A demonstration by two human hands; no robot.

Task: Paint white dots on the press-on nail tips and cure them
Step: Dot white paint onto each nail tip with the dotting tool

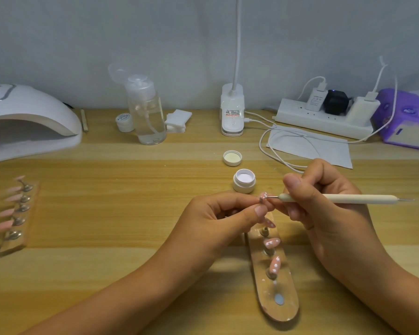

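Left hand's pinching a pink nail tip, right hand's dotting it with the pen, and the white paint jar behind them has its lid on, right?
Not quite. The head view shows the white paint jar open, its lid lying upturned just beyond it. Otherwise yes: the left hand pinches a pink nail tip and the right hand holds the dotting pen to it.

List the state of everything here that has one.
Gel pot: open, lid off.
Lid: upside down behind pot.
Small jar: closed.
Bottle: cap flipped open, part full.
Cure lamp: indicator lit.
Held tip: dotted, pinched by left hand.
Pen: gripped by right hand, point at tip.
Near strip's tips: dotted.
Far strip's tips: plain.
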